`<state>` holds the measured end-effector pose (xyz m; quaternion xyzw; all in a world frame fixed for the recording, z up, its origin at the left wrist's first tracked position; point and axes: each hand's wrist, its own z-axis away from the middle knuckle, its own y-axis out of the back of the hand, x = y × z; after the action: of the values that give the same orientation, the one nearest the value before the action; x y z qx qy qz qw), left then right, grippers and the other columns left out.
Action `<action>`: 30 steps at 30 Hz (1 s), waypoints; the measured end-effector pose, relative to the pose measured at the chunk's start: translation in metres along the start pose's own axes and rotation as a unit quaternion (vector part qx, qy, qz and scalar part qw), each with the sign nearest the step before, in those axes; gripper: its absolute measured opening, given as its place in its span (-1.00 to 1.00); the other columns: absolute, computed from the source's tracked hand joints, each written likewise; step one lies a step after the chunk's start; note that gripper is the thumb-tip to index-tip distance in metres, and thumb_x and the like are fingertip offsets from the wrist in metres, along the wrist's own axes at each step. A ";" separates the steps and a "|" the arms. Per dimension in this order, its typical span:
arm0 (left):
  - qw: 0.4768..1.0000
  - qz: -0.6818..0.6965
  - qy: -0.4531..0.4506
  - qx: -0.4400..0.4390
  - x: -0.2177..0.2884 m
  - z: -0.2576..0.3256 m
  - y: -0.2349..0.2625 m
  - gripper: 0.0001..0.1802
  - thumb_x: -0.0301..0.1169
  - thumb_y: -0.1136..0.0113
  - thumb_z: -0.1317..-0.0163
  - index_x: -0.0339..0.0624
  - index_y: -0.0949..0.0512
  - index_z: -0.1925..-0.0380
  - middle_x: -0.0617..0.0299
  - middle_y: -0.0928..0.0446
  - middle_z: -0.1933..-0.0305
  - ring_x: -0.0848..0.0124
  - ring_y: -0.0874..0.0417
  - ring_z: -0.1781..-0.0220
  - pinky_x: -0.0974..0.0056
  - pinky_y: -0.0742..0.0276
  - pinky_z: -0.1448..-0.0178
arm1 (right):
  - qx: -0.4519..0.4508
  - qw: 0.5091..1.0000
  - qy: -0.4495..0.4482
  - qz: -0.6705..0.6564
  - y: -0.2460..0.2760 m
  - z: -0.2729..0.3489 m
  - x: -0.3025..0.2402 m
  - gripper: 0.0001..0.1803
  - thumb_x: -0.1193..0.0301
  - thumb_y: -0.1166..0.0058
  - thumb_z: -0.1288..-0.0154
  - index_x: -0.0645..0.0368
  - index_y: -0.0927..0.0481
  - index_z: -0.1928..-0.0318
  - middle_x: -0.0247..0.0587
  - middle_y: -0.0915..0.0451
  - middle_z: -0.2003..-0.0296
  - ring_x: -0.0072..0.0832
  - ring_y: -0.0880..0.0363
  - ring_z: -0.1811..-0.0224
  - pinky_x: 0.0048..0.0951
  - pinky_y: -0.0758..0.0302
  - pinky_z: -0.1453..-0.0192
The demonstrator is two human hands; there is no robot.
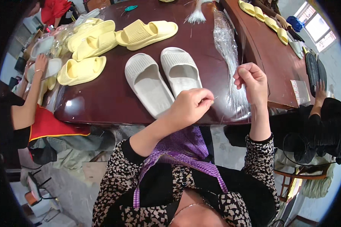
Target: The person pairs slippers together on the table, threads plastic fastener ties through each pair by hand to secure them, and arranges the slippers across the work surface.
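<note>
Two light grey slide slippers, the left one [149,85] and the right one [181,70], lie side by side on the dark red table [102,102], toes pointing away from me. My left hand [191,108] is closed in a pinch over the heel end of the right slipper, with a thin whitish strand just showing at its fingertips. Farther right, my right hand [254,83] is raised with thumb and fingers pinched together; what they hold, if anything, is too fine to make out. Beside and under it spreads a bundle of thin clear plastic strands [231,68].
Several yellow slippers [146,34] lie at the table's left and back. Another strand bunch [196,15] and a teal tool [130,8] are at the back. A raised ledge [261,49] on the right carries more slippers. Co-workers' hands [40,64] are busy at both sides.
</note>
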<state>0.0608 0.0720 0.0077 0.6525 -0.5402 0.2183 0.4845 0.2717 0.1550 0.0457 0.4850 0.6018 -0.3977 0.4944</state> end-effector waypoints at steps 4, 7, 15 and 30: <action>0.989 -0.117 -0.082 0.041 0.013 0.035 0.020 -0.91 -0.53 -0.18 -0.09 -0.27 -0.52 0.38 0.12 -0.54 0.45 0.22 -0.57 0.39 0.19 -0.48 0.29 | -0.057 0.989 -0.079 0.109 -0.020 0.009 0.008 -0.88 0.48 0.02 -0.27 0.27 -0.55 0.36 -0.29 -0.55 0.56 -0.63 -0.48 0.59 -0.58 -0.40 0.54; 0.978 -0.171 -0.106 0.048 0.017 0.060 0.027 -0.90 -0.52 -0.17 -0.06 -0.25 -0.49 0.39 0.13 -0.51 0.46 0.18 -0.54 0.41 0.16 -0.47 0.30 | -0.109 0.966 -0.081 0.220 -0.034 0.023 0.024 -0.86 0.47 0.01 -0.22 0.29 -0.55 0.41 -0.25 -0.55 0.60 -0.55 -0.50 0.60 -0.52 -0.40 0.53; 0.978 -0.202 -0.045 0.024 -0.005 0.092 0.030 -0.91 -0.53 -0.22 -0.06 -0.27 -0.53 0.40 0.09 -0.57 0.39 0.13 -0.58 0.39 0.15 -0.49 0.29 | -0.194 0.846 0.009 0.498 -0.057 0.026 0.041 -0.80 0.41 -0.01 -0.07 0.35 -0.56 0.46 0.16 -0.54 0.56 0.01 -0.57 0.46 -0.16 -0.48 0.37; 0.965 -0.247 0.059 0.073 -0.075 0.034 0.064 -0.90 -0.43 -0.08 -0.19 -0.24 -0.45 0.39 -0.01 -0.55 0.46 0.00 -0.59 0.37 0.01 -0.50 0.29 | -0.165 0.799 0.075 0.574 -0.104 -0.046 0.066 -0.72 0.31 -0.04 -0.15 0.34 -0.58 0.42 0.21 -0.56 0.45 0.06 -0.57 0.32 -0.12 -0.48 0.24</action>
<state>-0.0300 0.0824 -0.0424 0.7852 -0.3157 0.1687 0.5053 0.1582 0.1897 -0.0106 0.6808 0.3046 0.1018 0.6583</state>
